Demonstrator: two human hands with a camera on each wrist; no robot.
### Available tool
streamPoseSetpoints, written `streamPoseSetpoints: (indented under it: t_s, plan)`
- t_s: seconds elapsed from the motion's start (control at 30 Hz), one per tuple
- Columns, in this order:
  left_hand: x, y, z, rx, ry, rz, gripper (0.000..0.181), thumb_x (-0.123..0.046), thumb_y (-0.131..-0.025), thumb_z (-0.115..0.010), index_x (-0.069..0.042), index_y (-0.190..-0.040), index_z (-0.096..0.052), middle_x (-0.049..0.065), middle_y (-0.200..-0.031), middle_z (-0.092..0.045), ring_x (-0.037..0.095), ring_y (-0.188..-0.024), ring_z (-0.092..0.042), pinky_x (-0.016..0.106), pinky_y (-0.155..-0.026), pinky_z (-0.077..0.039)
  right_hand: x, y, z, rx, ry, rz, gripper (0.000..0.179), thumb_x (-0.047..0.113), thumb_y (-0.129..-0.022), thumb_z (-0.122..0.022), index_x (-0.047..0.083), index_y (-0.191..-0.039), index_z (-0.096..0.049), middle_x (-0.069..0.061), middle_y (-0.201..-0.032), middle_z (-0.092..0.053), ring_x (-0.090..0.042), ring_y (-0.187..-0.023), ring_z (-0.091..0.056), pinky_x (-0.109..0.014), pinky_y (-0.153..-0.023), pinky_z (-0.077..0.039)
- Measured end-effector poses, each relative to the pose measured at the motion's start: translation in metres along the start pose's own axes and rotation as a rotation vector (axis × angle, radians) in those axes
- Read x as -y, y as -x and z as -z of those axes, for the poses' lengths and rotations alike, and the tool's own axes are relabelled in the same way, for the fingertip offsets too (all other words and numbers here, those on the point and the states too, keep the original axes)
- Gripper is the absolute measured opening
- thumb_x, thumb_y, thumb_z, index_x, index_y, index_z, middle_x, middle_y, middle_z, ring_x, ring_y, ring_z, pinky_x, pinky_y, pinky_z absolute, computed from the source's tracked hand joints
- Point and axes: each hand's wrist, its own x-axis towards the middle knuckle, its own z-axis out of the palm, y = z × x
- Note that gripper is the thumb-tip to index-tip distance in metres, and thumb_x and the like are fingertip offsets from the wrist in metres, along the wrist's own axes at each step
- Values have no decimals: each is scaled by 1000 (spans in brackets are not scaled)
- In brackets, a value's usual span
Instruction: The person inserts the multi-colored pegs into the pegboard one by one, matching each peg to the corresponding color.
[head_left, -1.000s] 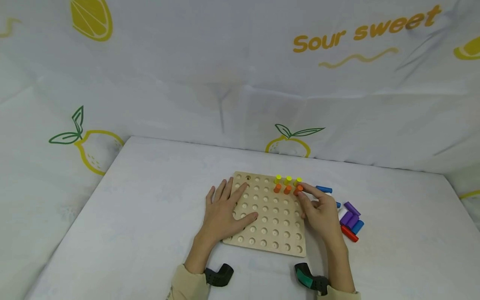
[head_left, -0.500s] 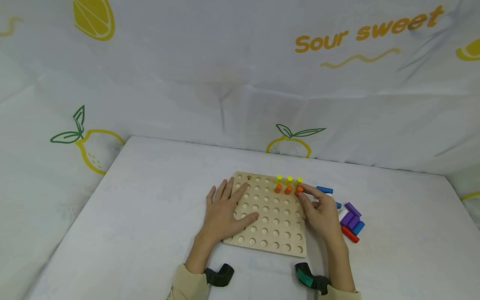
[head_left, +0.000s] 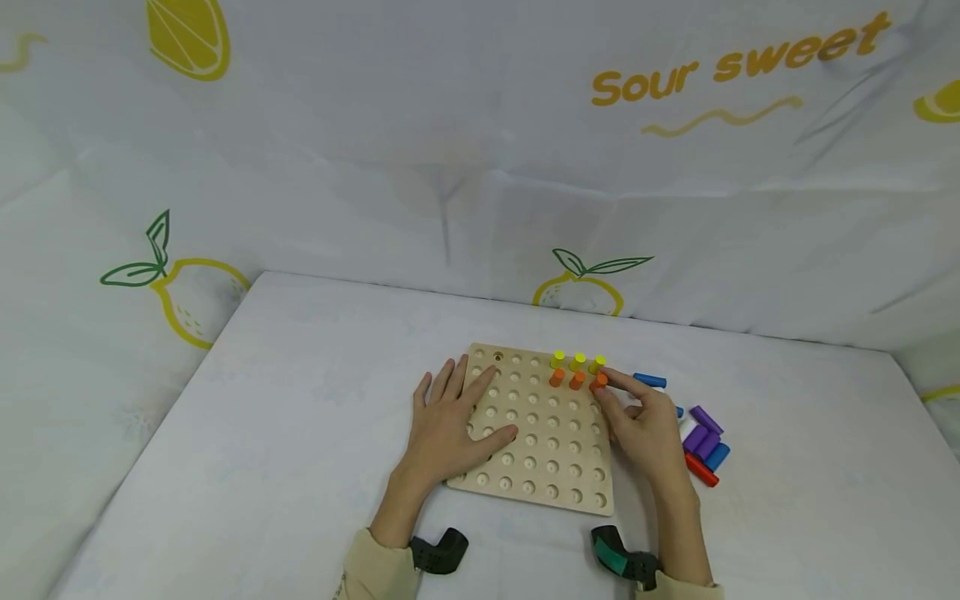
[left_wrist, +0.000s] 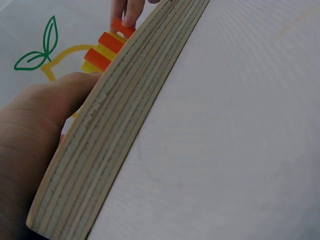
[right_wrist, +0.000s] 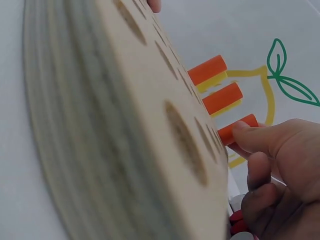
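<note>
A square wooden pegboard [head_left: 552, 446] with rows of round holes lies on the white table. Three yellow pegs [head_left: 577, 362] stand in its back row toward the right, and in the row before them stand two orange pegs [head_left: 577, 380]. Thumb and index finger of my right hand [head_left: 643, 425] pinch a third orange peg [right_wrist: 231, 132] at the row's right end; its lower end is at the board's surface. My left hand [head_left: 448, 425] rests on the board's left side with fingers spread, its thumb [left_wrist: 80, 90] over the edge in the left wrist view.
Right of the board lies a loose pile of purple pegs [head_left: 701, 440], blue pegs [head_left: 717, 455], a red peg [head_left: 701, 469] and a white one [head_left: 686, 427]. Another blue peg [head_left: 649, 380] lies behind my right hand. A white cloth with lemon prints hangs behind the table.
Hardly anything differs: my right hand keeps its pinch on the orange peg at the same spot, and my left hand stays on the board. The head view has shifted very slightly.
</note>
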Motion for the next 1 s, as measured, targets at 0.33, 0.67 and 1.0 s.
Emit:
streamPoseSetpoints:
  t_s: [0.33,0.67,1.0]
  plan:
    - [0,1,0,-1,4,-5,86,-64,-83,-66,-23,-156,-44,18,-168,-29,38,-159,-21,64,-125,-8,0,2,13,-32,108,-45,39,17,-96,-71,10,-134,-68,-14,-88,-68,-10,-39,-36,-25,-39,-35]
    - [-1,1,0,8,2,-1,87,-64,-83,-67,-23,-156,-44,18,-168,-28,38,-159,-20,65,-125,-7,-9,3,22,-154,266,-114,37,15,-92,-73,10,-129,-72,-12,-66,-62,-15,-46,-37,-27,-41,-30]
    - [-2,0,0,7,12,2,86,-63,-83,-67,-23,-156,-45,17,-168,-28,37,-159,-20,64,-125,-7,-12,5,20,-164,338,-142,32,14,-95,-69,2,-124,-72,-28,-129,-68,-46,-119,-61,-65,-100,-46]
